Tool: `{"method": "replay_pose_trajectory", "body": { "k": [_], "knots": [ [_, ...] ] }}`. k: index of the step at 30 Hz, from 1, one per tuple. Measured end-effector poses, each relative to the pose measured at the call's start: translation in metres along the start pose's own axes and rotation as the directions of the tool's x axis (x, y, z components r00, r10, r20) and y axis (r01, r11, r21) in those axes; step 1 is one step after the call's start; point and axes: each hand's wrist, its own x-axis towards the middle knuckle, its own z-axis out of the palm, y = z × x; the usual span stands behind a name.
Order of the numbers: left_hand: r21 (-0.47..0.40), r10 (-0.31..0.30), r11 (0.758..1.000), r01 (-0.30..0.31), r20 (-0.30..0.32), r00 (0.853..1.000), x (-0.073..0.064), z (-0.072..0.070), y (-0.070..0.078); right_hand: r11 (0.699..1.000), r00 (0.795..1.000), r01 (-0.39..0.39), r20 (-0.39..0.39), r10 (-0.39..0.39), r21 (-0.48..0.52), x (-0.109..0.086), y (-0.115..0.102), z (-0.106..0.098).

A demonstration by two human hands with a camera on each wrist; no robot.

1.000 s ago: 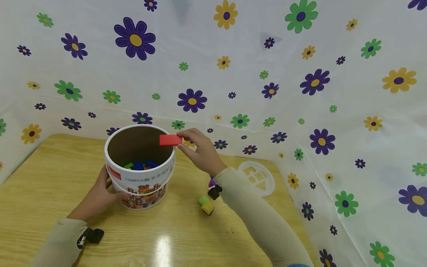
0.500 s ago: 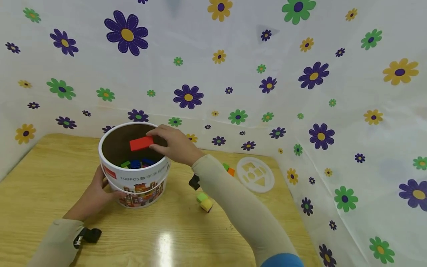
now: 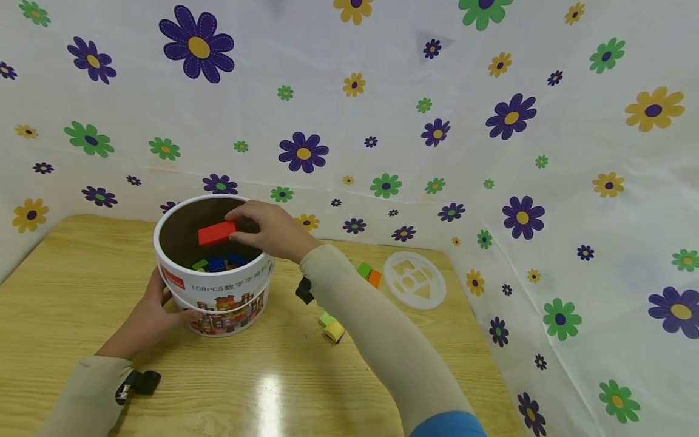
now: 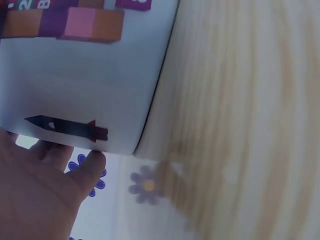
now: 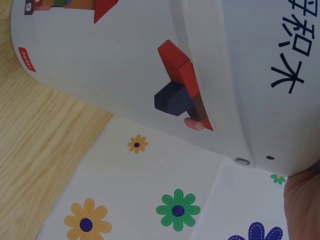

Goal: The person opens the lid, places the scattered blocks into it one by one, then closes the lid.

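A white toy-block bucket (image 3: 204, 290) with a wire-like handle and printed pictures stands upright on the table. My left hand (image 3: 150, 318) holds its left side low down, thumb across the front; in the left wrist view the fingers of that hand (image 4: 40, 190) touch the bucket wall (image 4: 65, 85). Over the bucket's mouth, my right hand (image 3: 275, 229) pinches the end of a red rectangular block (image 3: 214, 234), tilted slightly. Below lie several blocks, among them a blue one (image 3: 216, 264). The right wrist view shows the bucket's printed side (image 5: 100, 65) and part of my right hand (image 5: 302, 205).
Right of the bucket, a yellow block (image 3: 334, 331) lies against a light green one (image 3: 326, 319). Farther back are a green block (image 3: 364, 270) and an orange block (image 3: 374, 278), beside a white disc (image 3: 437, 284) with cut-out shapes. Flower-patterned cloth (image 3: 338, 115) hangs behind.
My right hand has carried the red block leftward from the bucket's right rim to over its opening, tilting it a little. My left hand stays on the bucket. The head view has shifted slightly.
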Motion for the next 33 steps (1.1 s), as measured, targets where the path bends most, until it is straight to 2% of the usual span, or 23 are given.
{"method": "replay_pose_trajectory", "body": {
  "k": [6, 11, 15, 21, 33],
  "knots": [
    [0.007, 0.045, 0.999, -0.045, -0.008, 0.999, 0.003, 0.002, 0.004, 1.0, 1.0, 0.002, 0.007, -0.002, -0.016, -0.001, -0.001, 0.001],
    [0.02, 0.083, 0.996, -0.082, -0.052, 0.995, 0.011, 0.007, 0.012, 1.0, 1.0, -0.003, 0.014, 0.003, -0.014, 0.0, -0.002, 0.001],
    [0.055, 0.07, 0.996, -0.066, -0.073, 0.995, 0.011, 0.008, 0.015, 1.0, 1.0, -0.003, 0.02, 0.004, -0.015, 0.001, -0.002, 0.002],
    [0.086, 0.034, 0.996, -0.029, -0.055, 0.998, 0.011, 0.007, 0.02, 0.999, 0.999, -0.018, 0.028, 0.019, -0.042, 0.001, -0.002, 0.0],
    [0.032, 0.015, 0.999, -0.014, -0.038, 0.999, 0.01, 0.006, 0.019, 0.999, 0.999, -0.024, 0.034, 0.025, -0.044, 0.001, -0.004, 0.001]
  ]
}}
